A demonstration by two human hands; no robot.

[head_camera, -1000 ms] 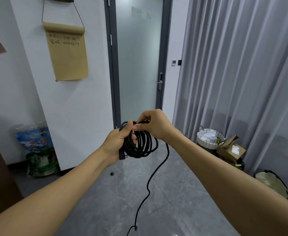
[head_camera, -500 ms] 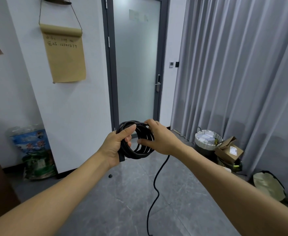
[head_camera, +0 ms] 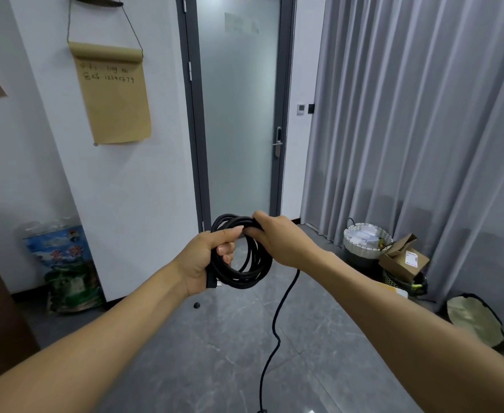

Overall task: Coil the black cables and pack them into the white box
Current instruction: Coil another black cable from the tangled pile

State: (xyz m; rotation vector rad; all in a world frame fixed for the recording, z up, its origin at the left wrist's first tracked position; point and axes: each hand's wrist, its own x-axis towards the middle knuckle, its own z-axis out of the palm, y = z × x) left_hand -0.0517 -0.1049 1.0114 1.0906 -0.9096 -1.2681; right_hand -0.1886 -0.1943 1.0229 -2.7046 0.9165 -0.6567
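- The left hand [head_camera: 204, 260] is gripping the black cable [head_camera: 246, 254] where the loops bunch on the left of the coil, fingers curled through the ring and thumb pressing over the top; a plug end is sticking out just under the palm
- The right hand [head_camera: 277, 241] is closing over the top right of the same coil, fingers wrapped down over the strands; the two hands are sitting almost thumb to fingertip
- The coil is hanging in the air between the hands, well above the grey floor [head_camera: 215, 353], standing roughly upright and facing the camera; several loops are lying side by side
- A loose tail is dropping from under the right wrist, snaking down towards the floor and running out at the bottom edge of the view; its far end may be a connector, though it is cut off and hard to make out
- Behind the hands, a frosted glass door [head_camera: 239, 114] is standing shut; a brown paper scroll [head_camera: 115, 93] is hanging on the white wall to its left
- Grey curtains [head_camera: 423, 114] are covering the right side; a white woven basket [head_camera: 367, 241] and a cardboard box [head_camera: 404, 259] are sitting on the floor at their foot
- A small dark object [head_camera: 196, 305] is lying on the floor below the left wrist
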